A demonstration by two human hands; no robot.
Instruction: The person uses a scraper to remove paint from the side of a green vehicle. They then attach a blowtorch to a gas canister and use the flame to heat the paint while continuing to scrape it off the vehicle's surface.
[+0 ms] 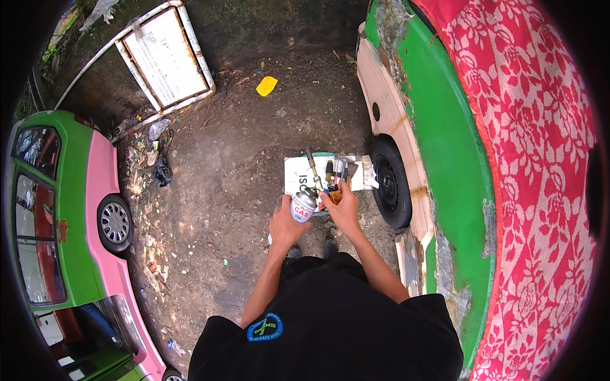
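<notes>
My left hand (287, 225) is wrapped around a white butane gas canister (303, 207) that bears red lettering. A torch head with a long metal burner tube (311, 163) is fitted to the canister and points away from me. My right hand (344, 209) is beside the torch head, its thumb close to a small blue part (326, 192). An amber-coloured item (335, 196) shows between the right thumb and fingers; whether it is held or lies behind them is unclear. Beneath both hands is a white printed board (294, 167) with several small tools and containers on it.
A green rounded rim (320, 155) shows under the board. At right stands a green and pale-pink vehicle with a black wheel (391, 181), partly covered by a red floral cloth (533, 143). A green-pink van (78, 181) is at left. A framed sign (167, 57) leans by the wall.
</notes>
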